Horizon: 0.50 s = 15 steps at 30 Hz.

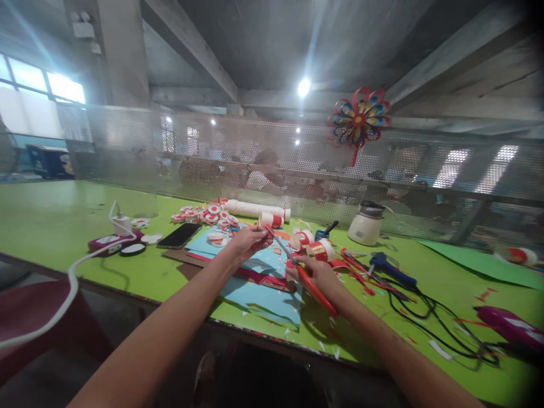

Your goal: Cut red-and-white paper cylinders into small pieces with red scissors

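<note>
My right hand (313,271) grips red-handled scissors (306,277) whose blades point up and left toward my left hand (247,241). My left hand pinches a small piece of paper at the blade tips; the piece is too small to make out. Both hands hover over blue paper sheets (263,294) and red sheets lying on the green table (51,221). Paper scraps are scattered around the sheets.
Red-and-white paper discs (204,215), tape-like rolls (318,246), a white tube (255,208), a phone (178,235), a power strip with white cable (110,242), a blue glue gun (391,269) with black cords, a white pot (365,226). A mesh screen with a paper flower (359,119) stands behind; people sit beyond it.
</note>
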### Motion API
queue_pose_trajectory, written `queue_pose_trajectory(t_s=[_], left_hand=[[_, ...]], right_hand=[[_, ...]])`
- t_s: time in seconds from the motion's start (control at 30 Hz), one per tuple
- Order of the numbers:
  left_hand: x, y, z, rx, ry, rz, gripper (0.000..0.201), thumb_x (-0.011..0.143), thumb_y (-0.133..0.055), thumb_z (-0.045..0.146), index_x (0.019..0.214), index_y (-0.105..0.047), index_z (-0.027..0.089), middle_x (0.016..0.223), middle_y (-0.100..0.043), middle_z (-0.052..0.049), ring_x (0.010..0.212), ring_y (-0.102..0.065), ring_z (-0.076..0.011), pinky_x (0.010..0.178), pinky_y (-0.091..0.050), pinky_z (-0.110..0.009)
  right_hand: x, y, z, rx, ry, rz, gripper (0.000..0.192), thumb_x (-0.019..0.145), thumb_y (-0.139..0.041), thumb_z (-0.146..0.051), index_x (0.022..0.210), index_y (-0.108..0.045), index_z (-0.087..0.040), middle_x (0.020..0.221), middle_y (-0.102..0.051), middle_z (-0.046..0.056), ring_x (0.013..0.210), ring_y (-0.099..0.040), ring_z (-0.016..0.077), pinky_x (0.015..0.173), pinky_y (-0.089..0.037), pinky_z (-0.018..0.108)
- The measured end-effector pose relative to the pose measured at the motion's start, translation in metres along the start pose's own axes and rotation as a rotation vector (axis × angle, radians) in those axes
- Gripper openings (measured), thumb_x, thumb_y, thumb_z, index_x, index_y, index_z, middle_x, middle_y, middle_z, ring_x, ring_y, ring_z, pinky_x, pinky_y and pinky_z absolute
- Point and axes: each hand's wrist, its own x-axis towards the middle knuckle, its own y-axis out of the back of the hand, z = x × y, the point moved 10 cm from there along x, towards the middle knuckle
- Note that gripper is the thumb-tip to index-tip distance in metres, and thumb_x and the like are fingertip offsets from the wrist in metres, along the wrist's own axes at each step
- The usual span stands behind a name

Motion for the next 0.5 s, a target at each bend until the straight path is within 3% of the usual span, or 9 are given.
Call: queue_pose_trajectory(t_s=[0.5], left_hand=[[-0.0023,-0.0050,-0.0022,-0.056,0.043,0.008,0.018,0.079,-0.046,-0.001,0.066,-0.053,0.009,0.061,-0.057,-0.006,0.053,-0.056,-0.0076,0.049,-0.045,-0.014]], right_hand=[[0.0010,-0.0024,0.0006,0.013,-0.021,-0.029,0.034,0.080,-0.050,-0.043,0.087,-0.065,-0.014,0.061,-0.060,0.002,0.053,-0.052,0.0147,0.048,-0.034,0.022]])
